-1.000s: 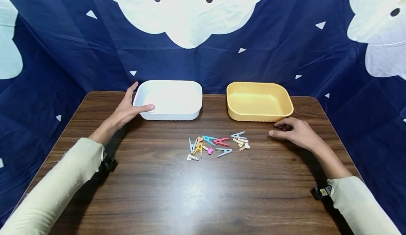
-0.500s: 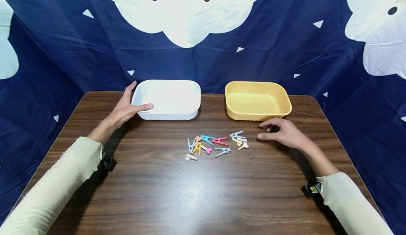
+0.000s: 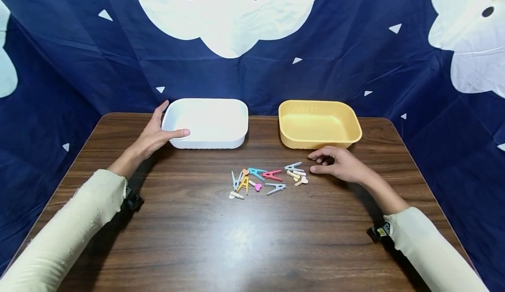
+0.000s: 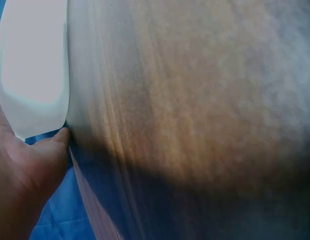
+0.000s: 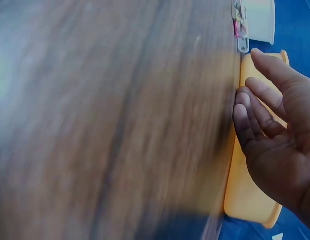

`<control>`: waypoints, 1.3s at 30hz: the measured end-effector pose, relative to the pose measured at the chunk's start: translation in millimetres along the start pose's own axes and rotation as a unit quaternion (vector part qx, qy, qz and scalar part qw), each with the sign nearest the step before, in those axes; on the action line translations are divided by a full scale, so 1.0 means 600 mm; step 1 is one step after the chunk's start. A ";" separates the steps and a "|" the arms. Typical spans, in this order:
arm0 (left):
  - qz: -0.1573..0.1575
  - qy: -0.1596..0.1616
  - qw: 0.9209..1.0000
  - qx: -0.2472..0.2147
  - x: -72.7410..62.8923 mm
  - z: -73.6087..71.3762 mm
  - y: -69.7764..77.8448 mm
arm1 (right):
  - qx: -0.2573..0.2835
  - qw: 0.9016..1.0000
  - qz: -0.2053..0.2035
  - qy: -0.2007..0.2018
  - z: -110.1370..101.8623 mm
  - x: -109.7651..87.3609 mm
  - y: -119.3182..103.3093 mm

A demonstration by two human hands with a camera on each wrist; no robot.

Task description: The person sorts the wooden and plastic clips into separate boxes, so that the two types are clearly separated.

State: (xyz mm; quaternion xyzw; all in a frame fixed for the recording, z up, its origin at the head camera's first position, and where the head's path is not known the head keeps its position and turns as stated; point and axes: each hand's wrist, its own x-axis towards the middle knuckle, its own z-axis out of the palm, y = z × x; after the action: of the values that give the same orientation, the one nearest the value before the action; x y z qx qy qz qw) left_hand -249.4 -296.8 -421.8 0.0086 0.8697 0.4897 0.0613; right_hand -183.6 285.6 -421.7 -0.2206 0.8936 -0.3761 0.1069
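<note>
My left hand [image 3: 151,133] is at the left end of a white plastic bin [image 3: 207,144], fingers spread along its side and thumb across the front corner. In the left wrist view, the hand lies against the end of the white bin [image 4: 34,75]. My right hand [image 3: 340,164] hovers over the table in front of a yellow bin [image 3: 315,144], holding nothing, its fingers loosely bent. Left of its fingertips are several small clothespins, among them a grey-blue one [image 3: 293,167], a red one [image 3: 272,175], a yellow one [image 3: 243,185] and one with a pink heart [image 3: 258,187].
Both bins stand at the back edge of the brown wood-grain table [image 3: 177,239]. A dark blue cloth [image 3: 260,81] with white shapes hangs right behind them. A small black camera sits on each wrist.
My right hand has moved left along the front of the yellow bin toward the clothespins. The left hand stays at the white bin. The head view shifts slightly.
</note>
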 end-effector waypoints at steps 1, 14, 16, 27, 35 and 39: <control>0.000 0.000 1.000 -0.001 0.000 0.000 0.000 | 0.001 1.000 -0.005 -0.003 0.002 0.002 -0.002; 0.007 -0.010 1.000 0.003 -0.001 -0.003 0.006 | 0.010 0.999 -0.041 -0.018 0.017 0.025 -0.012; 0.005 -0.011 1.000 0.005 -0.001 -0.003 0.007 | 0.012 0.999 -0.042 -0.017 0.019 0.028 -0.012; 0.002 -0.010 0.999 0.030 0.005 0.003 0.005 | 0.026 0.998 -0.047 -0.022 0.033 0.043 -0.014; 0.000 -0.018 0.999 0.032 0.005 0.006 0.004 | 0.023 0.998 -0.052 -0.020 0.037 0.045 -0.014; -0.001 -0.021 0.999 0.032 0.005 0.007 0.004 | 0.020 0.998 -0.051 -0.018 0.037 0.046 -0.014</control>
State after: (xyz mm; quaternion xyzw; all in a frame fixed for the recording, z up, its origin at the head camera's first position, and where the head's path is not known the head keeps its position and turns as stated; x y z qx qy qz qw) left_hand -251.8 -291.8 -421.9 0.0194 0.8833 0.4616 0.0797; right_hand -197.2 253.6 -431.6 -0.2704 0.8715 -0.3945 0.1082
